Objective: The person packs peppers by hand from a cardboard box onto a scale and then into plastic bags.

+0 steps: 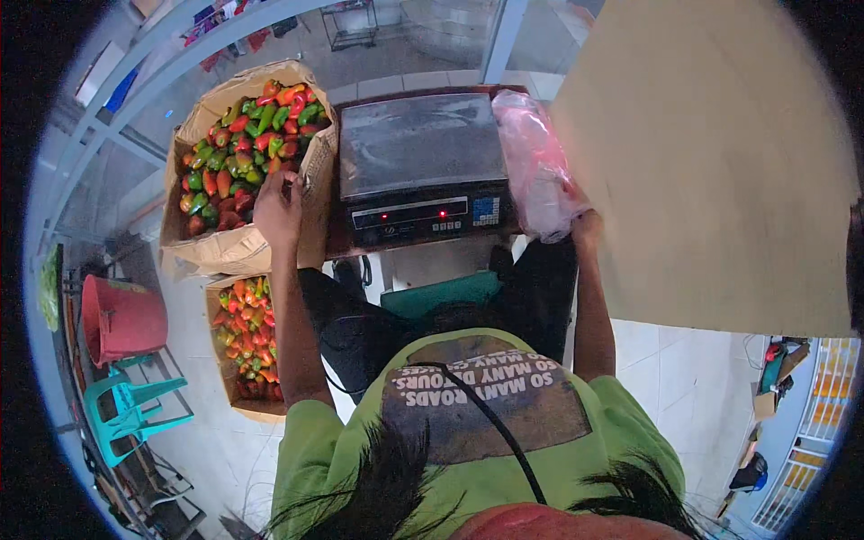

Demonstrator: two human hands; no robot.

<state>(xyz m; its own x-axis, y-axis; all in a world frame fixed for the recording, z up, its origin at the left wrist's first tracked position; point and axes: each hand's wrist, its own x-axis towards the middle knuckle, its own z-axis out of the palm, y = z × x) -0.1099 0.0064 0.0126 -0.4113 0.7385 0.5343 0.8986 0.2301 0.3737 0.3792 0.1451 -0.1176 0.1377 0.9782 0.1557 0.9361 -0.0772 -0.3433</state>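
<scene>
Pale floor tiles spread under everything. Your left hand [277, 209] reaches into the upper cardboard box [229, 252], fingers curled among red and green peppers [243, 148]; whether they clamp one, you cannot tell. Your right hand [583, 225] grips a pink plastic bag [537, 162] just beside the electronic scale [421, 166]. A second pepper box [247, 337] sits below, near a red bucket [121, 317] and teal chair [135, 405].

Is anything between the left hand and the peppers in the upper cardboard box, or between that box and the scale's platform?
Nothing visible. The left hand is already reaching among the red and green peppers in the brown cardboard box, which adjoins the bare grey digital scale.
</scene>
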